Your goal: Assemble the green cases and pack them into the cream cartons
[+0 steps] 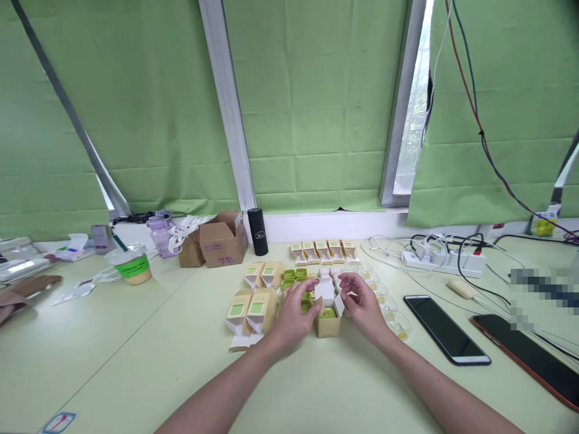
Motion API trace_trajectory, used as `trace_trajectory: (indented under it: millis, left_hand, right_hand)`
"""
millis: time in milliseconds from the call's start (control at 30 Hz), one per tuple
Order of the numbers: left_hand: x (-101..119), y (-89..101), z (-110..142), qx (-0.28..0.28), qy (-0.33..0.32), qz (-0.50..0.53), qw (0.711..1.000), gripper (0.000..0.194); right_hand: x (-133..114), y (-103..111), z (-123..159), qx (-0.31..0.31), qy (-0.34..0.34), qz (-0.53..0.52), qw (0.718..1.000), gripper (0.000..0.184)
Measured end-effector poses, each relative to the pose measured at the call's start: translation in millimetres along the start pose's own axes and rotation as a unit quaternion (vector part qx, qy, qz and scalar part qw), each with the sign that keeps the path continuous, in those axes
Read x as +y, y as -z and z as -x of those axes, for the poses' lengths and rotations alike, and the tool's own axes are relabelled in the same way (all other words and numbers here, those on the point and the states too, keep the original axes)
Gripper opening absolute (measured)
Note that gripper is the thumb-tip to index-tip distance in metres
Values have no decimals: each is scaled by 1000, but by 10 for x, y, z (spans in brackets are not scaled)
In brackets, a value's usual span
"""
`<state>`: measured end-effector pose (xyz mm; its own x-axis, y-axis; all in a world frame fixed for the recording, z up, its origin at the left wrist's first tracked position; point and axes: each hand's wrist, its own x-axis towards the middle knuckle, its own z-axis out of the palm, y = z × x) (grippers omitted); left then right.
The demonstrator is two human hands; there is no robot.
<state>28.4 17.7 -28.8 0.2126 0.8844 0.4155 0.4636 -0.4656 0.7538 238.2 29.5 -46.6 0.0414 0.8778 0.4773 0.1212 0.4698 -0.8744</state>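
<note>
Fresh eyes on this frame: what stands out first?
Probably the left hand and right hand around a small open box with something green inside, near centre. Behind, green blinds fill most of the background. Two dark-screened phones lie flat at right.

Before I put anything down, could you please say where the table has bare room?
The table is bare between the drink cup and the cartons at left, and in front of the open box. It is crowded around the left hand and right hand, and by the phones and power strip.
</note>
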Motion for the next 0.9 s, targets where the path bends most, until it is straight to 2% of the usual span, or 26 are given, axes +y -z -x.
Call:
trace_trajectory:
  millis: [367, 567, 900]
  left_hand:
    - [30, -51, 8, 13, 34, 21, 999, 54]
    - [20, -93, -16, 23, 17, 62, 998, 55]
    - [48, -116, 9, 27, 17, 66, 997, 49]
  right_hand:
    - [-25, -15, 20, -31, -9, -9, 999, 31]
    - [-38, -38, 44, -50, -9, -2, 999, 30]
    - [-56, -96, 79, -61, -28, 0, 998, 35]
